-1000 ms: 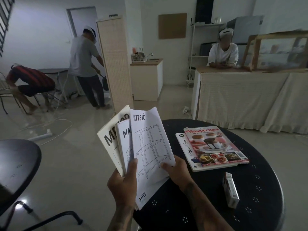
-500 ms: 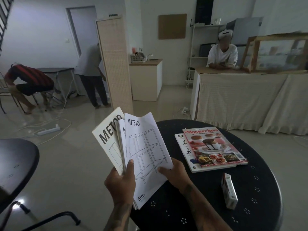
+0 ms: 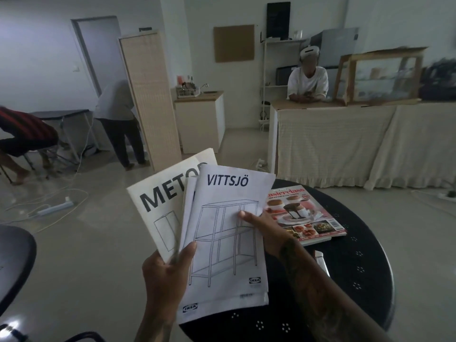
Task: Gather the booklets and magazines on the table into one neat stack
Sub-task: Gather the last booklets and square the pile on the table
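Observation:
I hold a fan of white instruction booklets upright over the near left edge of the round black table (image 3: 365,272). My left hand (image 3: 165,275) grips their lower left corner, thumb on the front. The front booklet reads VITTSJÖ (image 3: 229,240); behind it at the left shows a METOD booklet (image 3: 158,215), with another between them. My right hand (image 3: 261,225) pinches the right edge of the front booklet, thumb on its cover. A dessert magazine (image 3: 303,211) lies flat on the table on top of another magazine, to the right of my right hand.
A small white box (image 3: 320,261) lies on the table, mostly hidden behind my right forearm. A second dark table (image 3: 14,257) stands at the near left. Three people are farther back: one behind a cloth-covered counter (image 3: 345,146), two at the far left.
The booklets have risen closer to the camera and turned more upright. My right hand slid up the front booklet's right edge. The standing person at the left has moved partly behind the tall panel.

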